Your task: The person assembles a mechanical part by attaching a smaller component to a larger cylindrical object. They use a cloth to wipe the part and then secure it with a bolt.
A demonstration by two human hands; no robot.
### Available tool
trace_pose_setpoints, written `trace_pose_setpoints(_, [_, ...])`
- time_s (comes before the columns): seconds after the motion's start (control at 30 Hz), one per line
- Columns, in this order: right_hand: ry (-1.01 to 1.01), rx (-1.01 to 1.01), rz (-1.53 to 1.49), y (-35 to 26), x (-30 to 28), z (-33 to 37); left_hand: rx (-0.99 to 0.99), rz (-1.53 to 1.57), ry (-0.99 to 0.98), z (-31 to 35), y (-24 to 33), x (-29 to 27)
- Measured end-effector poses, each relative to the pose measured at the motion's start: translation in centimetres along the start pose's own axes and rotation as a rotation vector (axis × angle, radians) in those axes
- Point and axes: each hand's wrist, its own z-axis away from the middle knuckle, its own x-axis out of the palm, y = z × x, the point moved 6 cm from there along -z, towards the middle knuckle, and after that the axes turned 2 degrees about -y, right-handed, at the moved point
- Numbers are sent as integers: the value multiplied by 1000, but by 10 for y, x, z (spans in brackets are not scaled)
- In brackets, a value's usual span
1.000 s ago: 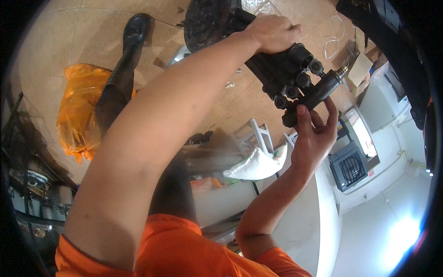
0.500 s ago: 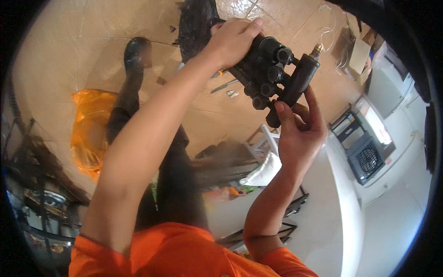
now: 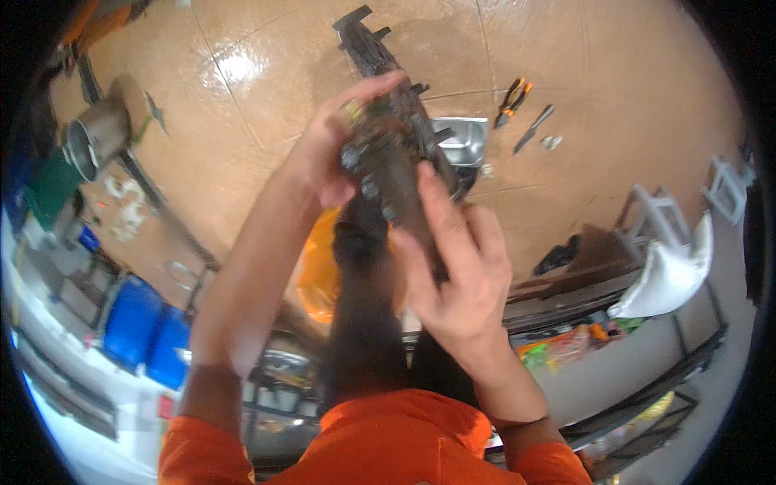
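1. Since the earlier frame, both hands and the dark metal part (image 3: 392, 158) have shifted from upper right to centre frame.
2. Left hand (image 3: 335, 145) is curled around the part's upper end.
3. Right hand (image 3: 453, 267) grips its lower end, fingers (image 3: 436, 212) pressed together.
4. Beyond, upper right: metal tray (image 3: 462, 141), pliers (image 3: 511, 99) on the tan floor (image 3: 630, 97).

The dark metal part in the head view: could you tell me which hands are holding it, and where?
Both hold the dark metal part: the left hand grips its upper left side, and the right hand wraps its lower end.
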Motion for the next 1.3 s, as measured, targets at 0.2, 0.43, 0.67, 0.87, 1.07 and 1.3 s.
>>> trace_pose_setpoints(0.2, [-15, 90, -301, 17, 31, 36, 159, 12, -93, -3, -25, -19])
trace_pose_setpoints(0.43, [-99, 143, -468, 36, 34, 45, 220, -109, 58, 3, -35, -15])
trace_pose_setpoints(0.67, [46, 266, -498, 42, 27, 43, 340, -195, 248, 12, -28, -20])
trace_pose_setpoints(0.87, [-51, 223, -430, 40, 17, 30, 198, 184, -50, 18, -30, -5])
trace_pose_setpoints(1.07, [-104, 105, -370, 40, 9, 18, 275, 88, -159, 19, -28, 5])
trace_pose_setpoints(1.3, [-186, 15, -401, 50, 2, 19, 241, 21, -44, 24, -21, -32])
